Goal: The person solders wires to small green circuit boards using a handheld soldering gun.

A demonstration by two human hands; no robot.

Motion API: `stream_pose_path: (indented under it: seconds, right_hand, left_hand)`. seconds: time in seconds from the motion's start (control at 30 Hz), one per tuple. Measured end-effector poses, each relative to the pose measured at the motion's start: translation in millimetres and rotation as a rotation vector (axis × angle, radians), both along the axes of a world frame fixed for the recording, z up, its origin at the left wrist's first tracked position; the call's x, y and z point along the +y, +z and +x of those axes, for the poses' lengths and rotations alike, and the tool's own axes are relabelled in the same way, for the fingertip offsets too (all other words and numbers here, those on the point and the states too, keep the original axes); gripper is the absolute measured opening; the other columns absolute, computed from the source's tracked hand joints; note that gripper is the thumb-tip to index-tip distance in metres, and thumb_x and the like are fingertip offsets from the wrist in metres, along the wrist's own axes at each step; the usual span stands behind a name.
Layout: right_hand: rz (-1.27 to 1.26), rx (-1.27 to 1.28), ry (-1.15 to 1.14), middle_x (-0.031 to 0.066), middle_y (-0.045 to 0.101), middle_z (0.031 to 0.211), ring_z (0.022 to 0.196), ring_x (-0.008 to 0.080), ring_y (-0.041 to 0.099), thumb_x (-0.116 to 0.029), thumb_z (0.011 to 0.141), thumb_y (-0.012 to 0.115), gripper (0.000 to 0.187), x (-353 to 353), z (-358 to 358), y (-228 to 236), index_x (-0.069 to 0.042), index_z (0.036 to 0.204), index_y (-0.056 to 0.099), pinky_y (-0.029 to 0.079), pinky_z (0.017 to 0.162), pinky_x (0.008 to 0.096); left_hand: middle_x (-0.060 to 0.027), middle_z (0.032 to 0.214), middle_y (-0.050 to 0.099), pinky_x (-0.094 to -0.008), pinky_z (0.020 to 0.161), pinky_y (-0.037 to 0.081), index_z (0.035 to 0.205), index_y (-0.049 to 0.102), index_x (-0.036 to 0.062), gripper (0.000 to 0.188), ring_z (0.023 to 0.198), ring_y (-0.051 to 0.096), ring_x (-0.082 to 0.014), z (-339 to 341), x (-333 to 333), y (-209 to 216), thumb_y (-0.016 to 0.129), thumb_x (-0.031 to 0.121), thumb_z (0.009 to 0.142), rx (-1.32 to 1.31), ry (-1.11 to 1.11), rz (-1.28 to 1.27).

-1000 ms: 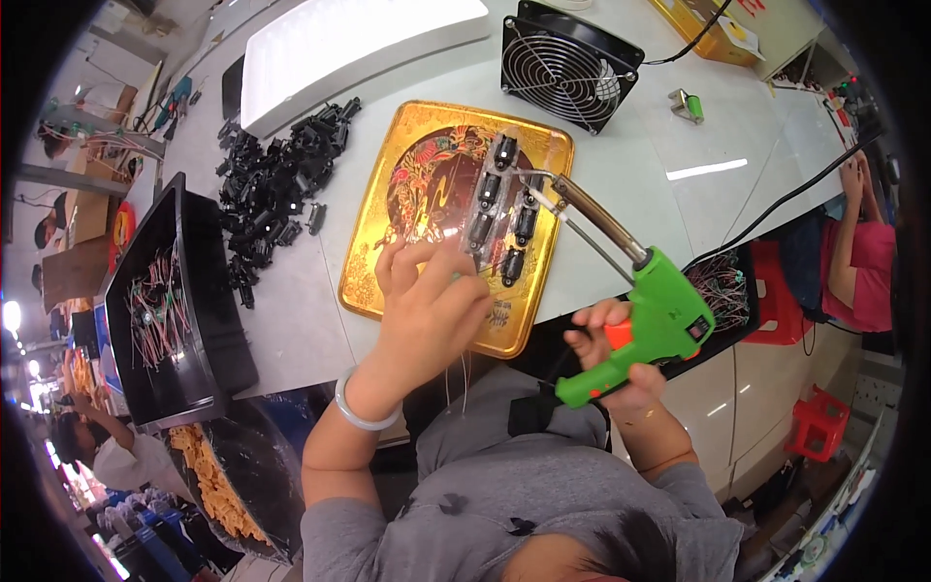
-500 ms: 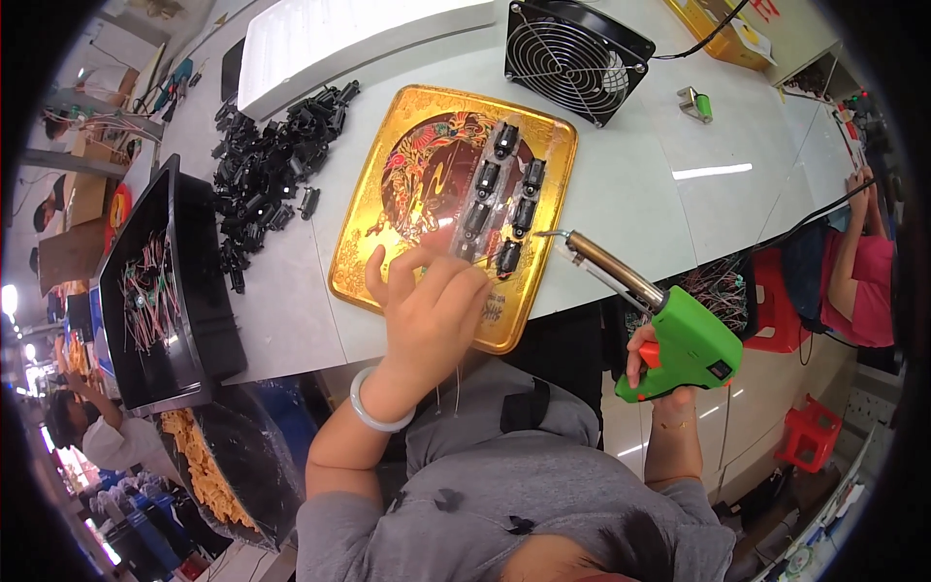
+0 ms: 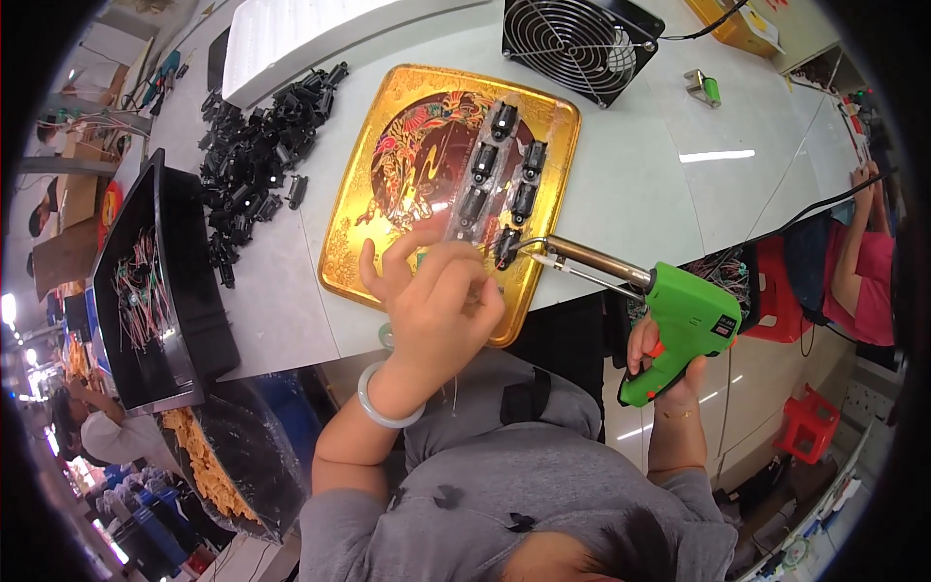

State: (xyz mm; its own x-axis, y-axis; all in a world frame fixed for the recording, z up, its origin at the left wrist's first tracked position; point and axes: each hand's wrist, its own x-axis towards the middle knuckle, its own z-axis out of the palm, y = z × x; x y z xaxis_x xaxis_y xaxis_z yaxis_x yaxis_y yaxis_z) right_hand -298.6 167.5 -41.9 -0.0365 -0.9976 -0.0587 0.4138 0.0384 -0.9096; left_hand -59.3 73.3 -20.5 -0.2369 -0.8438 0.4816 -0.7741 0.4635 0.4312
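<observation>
My right hand [image 3: 669, 373] grips a green soldering gun [image 3: 690, 315], its index finger by the red trigger. The bent tip touches or sits right beside the nearest black plastic part [image 3: 506, 248] in the right-hand row. My left hand [image 3: 441, 301] is pinched close to that same part. A thin wire [image 3: 456, 383] hangs below the hand; its fingertips and most of what they hold are hidden. Several black parts [image 3: 483, 161] stand in two rows along clear strips on a gold, patterned tray [image 3: 341, 242].
Loose black parts [image 3: 254, 155] are heaped left of the tray. A black bin [image 3: 204, 320] of wired pieces stands at the table's left edge. Behind are a white foam box [image 3: 320, 44] and a black fan [image 3: 577, 48]. A solder spool holder [image 3: 706, 89] sits at right.
The soldering gun has moved left, bringing its tip from beside the tray's edge to the nearest black part. My left hand has shifted slightly, still pinched. The view has moved a little.
</observation>
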Motion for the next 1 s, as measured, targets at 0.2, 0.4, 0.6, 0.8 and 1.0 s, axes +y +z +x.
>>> stream_pose_path:
  seconds: [0.2, 0.4, 0.6, 0.8, 1.0]
  right_hand:
    - [-0.045, -0.005, 0.133, 0.0062, 0.047, 0.075, 0.059, 0.0137, 0.046, -0.063, 0.078, 0.047, 0.062, -3.6, -3.8, -1.8, -0.002, 0.09, 0.047, 0.039, 0.041, 0.0217]
    - [-0.003, 0.014, 0.108, 0.0061, 0.046, 0.07, 0.055, 0.0121, 0.045, -0.064, 0.077, 0.047, 0.064, -2.8, -2.4, -2.7, -0.001, 0.087, 0.046, 0.039, 0.041, 0.0213]
    - [0.022, 0.059, 0.09, 0.0067, 0.045, 0.063, 0.048, 0.0119, 0.042, -0.067, 0.076, 0.045, 0.067, -2.9, 2.3, -1.3, 0.0, 0.083, 0.047, 0.036, 0.04, 0.0204]
    - [0.031, 0.091, 0.062, 0.0066, 0.044, 0.061, 0.047, 0.0119, 0.042, -0.067, 0.076, 0.044, 0.067, -2.0, 2.5, -3.7, 0.0, 0.081, 0.048, 0.035, 0.04, 0.0203]
    - [0.051, 0.107, 0.028, 0.0061, 0.044, 0.062, 0.049, 0.0121, 0.042, -0.067, 0.075, 0.046, 0.066, 1.8, 5.8, -5.8, -0.001, 0.08, 0.048, 0.035, 0.041, 0.0211]
  left_hand:
    - [0.0032, 0.08, 0.059, -0.0427, 0.1, 0.013, 0.061, 0.054, 0.0129, 0.012, 0.099, 0.049, -0.0213, 0.3, -2.0, -2.9, 0.065, 0.009, 0.059, 0.023, -0.009, 0.012]
    - [0.0058, 0.082, 0.057, -0.0454, 0.101, 0.01, 0.064, 0.052, 0.0149, 0.015, 0.1, 0.047, -0.02, 1.4, -1.7, -7.2, 0.065, 0.011, 0.058, 0.036, -0.029, 0.022]
    - [0.0058, 0.082, 0.057, -0.0454, 0.101, 0.01, 0.065, 0.053, 0.0148, 0.015, 0.099, 0.047, -0.0198, 1.4, -1.6, -8.1, 0.066, 0.011, 0.058, 0.031, -0.022, 0.025]
    - [0.0057, 0.081, 0.057, -0.0456, 0.101, 0.011, 0.065, 0.053, 0.0148, 0.016, 0.098, 0.048, -0.0198, 1.4, -2.2, -8.3, 0.066, 0.01, 0.058, 0.038, -0.022, 0.024]
    - [0.0056, 0.082, 0.057, -0.0456, 0.101, 0.012, 0.065, 0.053, 0.0151, 0.016, 0.098, 0.048, -0.02, 1.4, -3.6, -8.7, 0.066, 0.011, 0.058, 0.026, -0.025, 0.027]
